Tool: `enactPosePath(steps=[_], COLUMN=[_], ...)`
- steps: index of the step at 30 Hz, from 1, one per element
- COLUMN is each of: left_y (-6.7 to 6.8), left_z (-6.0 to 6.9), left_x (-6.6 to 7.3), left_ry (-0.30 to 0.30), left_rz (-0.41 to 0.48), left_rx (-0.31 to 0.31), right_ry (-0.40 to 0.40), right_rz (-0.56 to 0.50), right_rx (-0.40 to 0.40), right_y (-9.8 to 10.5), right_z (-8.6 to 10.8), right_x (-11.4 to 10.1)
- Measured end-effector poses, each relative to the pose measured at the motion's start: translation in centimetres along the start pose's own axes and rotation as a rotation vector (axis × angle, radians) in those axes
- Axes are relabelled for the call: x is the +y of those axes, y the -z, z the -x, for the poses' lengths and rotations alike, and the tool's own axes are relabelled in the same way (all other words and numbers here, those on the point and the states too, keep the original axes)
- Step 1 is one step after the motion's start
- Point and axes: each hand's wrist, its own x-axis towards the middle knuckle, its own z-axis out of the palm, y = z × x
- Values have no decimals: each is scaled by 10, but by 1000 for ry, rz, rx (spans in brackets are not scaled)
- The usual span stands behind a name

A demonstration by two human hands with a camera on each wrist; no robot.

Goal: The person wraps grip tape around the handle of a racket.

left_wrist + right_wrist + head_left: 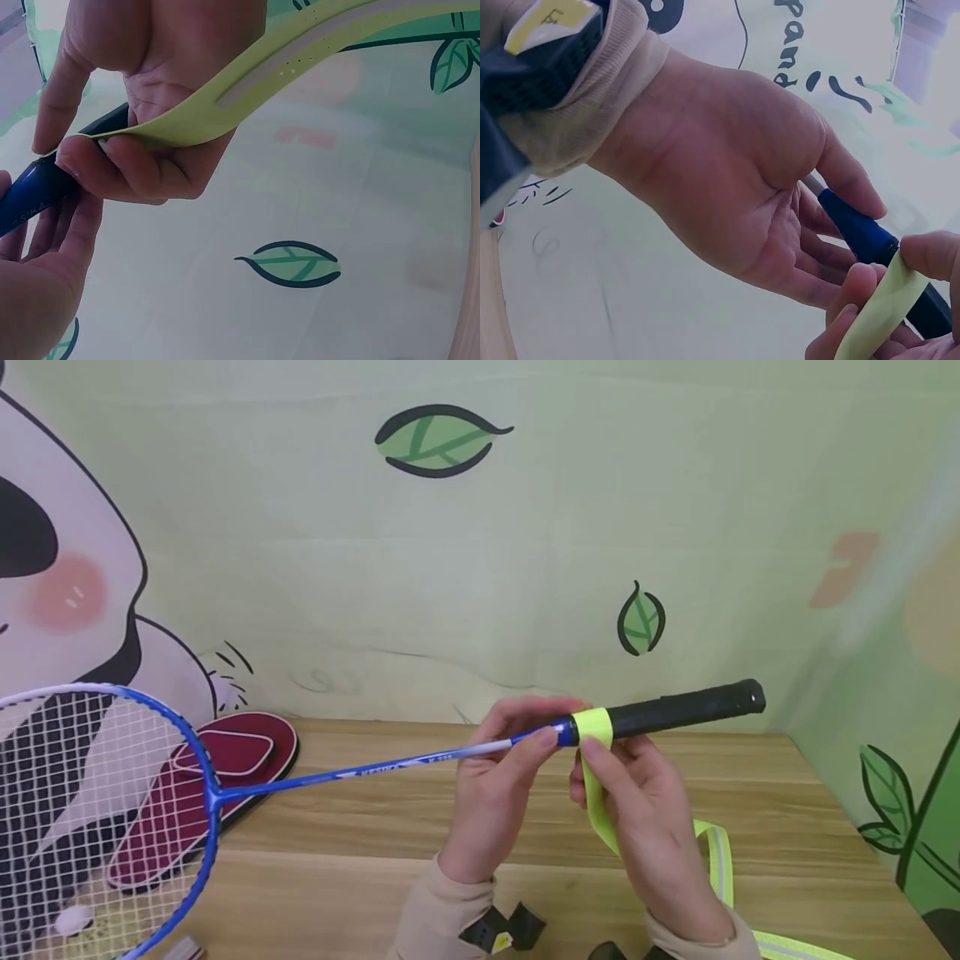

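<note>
Racket [315, 778], one, blue shaft, held above the wooden tabletop [330, 893]. Landmark: its black handle [678, 708].

Yellow-green strip [594, 727], one: a band lies around the handle at its shaft end; number of turns cannot be told. Progress, as judged: only the start is covered; the handle from there to its butt is bare of strip, with much length loose below it.

Right hand [648, 827], below the handle's shaft end: thumb and fingers pinch the strip. Left hand [491, 793], just shaftward of the handle: thumb and fingers grip the racket.

Dark red object [240, 752], slipper-shaped, well apart from the handle, partly behind the strings.
</note>
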Motion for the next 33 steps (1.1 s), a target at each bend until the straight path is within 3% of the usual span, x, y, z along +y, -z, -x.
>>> enactPosePath(steps=[7,16,25,29,33], left_y=[0,0,-1,-1,-2], left_z=[0,0,2,2,3], left_x=[-1,1,-1,-2,-2], left_ry=[-28,-22,8,22,40], left_rz=[8,0,-47,-73,-91], left_rx=[-6,11,32,42,54], right_ry=[1,47,183,204,169], right_rz=[-50,-107,-357,-367,-330], right_rx=[-11,-26,-130,-144,-134], right_y=[-1,0,5,6,6], right_z=[0,0,-4,-6,-6], right_x=[1,2,11,12,10])
